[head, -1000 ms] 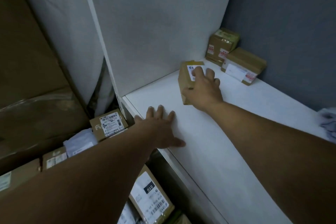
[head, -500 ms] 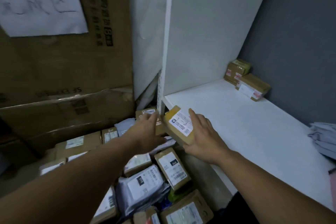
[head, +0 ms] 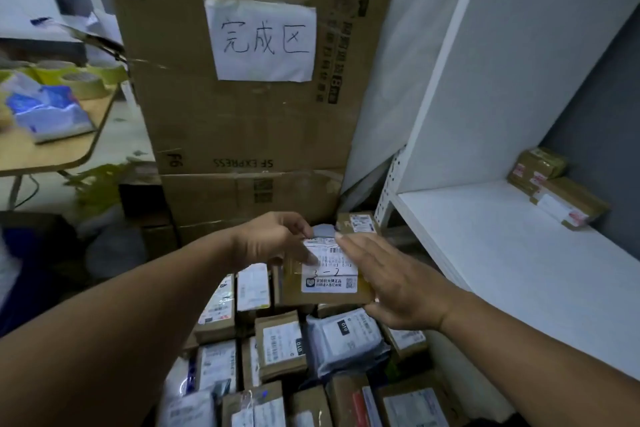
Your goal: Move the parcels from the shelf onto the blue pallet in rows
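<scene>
A small brown parcel with a white label marked "3-2" hangs over the pile of parcels at the lower middle. My left hand grips its upper left edge with curled fingers. My right hand holds its right side, fingers laid over the top and thumb at the lower corner. The white shelf stands to the right, with two brown parcels at its back against the grey wall. The blue pallet is hidden under the pile.
Tall cardboard boxes with a handwritten paper sign stand right behind the pile. A wooden table with tape rolls and bags is at the left. The shelf's perforated post borders the pile on the right.
My right hand has carried the parcel off the shelf, left and down over the pile. My left hand left the shelf edge and took hold of the parcel's other side.
</scene>
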